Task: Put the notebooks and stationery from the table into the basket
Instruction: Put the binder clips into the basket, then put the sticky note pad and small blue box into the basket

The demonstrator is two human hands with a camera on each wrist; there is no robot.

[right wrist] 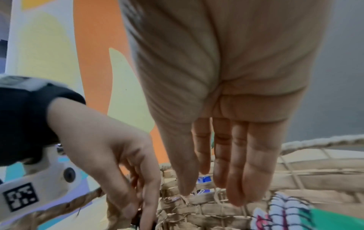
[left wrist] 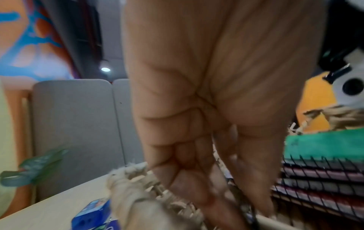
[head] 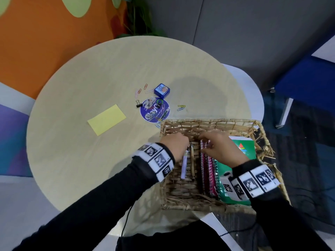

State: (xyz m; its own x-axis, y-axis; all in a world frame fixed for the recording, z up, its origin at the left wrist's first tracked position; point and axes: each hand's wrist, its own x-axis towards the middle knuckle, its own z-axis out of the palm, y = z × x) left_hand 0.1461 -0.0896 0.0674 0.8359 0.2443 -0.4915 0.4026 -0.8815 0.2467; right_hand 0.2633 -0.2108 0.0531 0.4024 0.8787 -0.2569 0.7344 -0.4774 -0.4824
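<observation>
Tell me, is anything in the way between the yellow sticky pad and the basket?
Nothing visible blocks it. The yellow sticky pad lies flat on bare table, left of the basket. The round sticker and paper clips sit farther back, off the straight path. Only the basket's rim must be cleared.

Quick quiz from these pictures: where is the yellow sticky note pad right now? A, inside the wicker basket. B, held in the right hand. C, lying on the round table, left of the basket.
C: the yellow sticky note pad lies flat on the round table, well left of the wicker basket.
</observation>
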